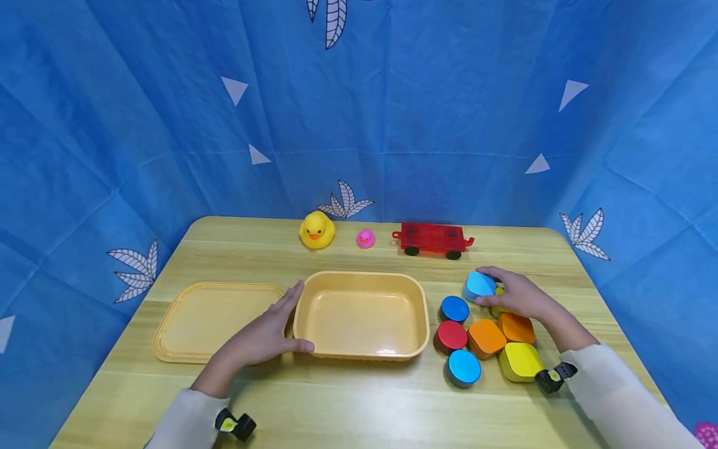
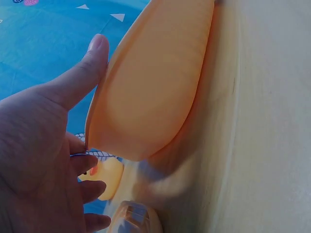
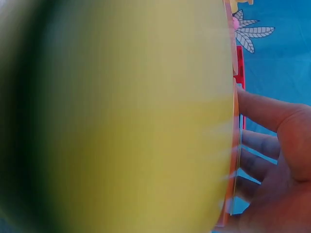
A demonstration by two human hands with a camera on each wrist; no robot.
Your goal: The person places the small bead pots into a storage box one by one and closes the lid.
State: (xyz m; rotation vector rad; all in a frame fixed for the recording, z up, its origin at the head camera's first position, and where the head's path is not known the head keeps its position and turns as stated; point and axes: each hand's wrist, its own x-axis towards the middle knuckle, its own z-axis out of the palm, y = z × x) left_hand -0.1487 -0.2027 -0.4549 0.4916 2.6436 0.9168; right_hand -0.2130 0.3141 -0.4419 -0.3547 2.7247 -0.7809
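Observation:
In the head view a cream plastic box (image 1: 361, 358) stands mid-table. My left hand (image 1: 260, 333) rests against its left end, fingers and thumb extended along the rim. The left wrist view has the thumb laid on the edge of the box (image 2: 150, 82). Over at the right, my right hand (image 1: 518, 293) pinches a light blue rounded-square block (image 1: 479, 285) between thumb and fingers. A yellow block (image 1: 498, 292) is mostly hidden under that hand. In the right wrist view a large blurred yellow block (image 3: 146, 145) covers most of the picture, with the right hand (image 3: 272, 160) beyond it.
Around the right hand sit a dark blue round block (image 1: 454, 308), a red one (image 1: 450, 337), a bright blue one (image 1: 463, 368), orange blocks (image 1: 487, 337) and a yellow block (image 1: 521, 361). A flat lid (image 1: 219, 318) lies left. Behind are a yellow duck (image 1: 316, 230), pink duck (image 1: 366, 238) and red wagon (image 1: 432, 238).

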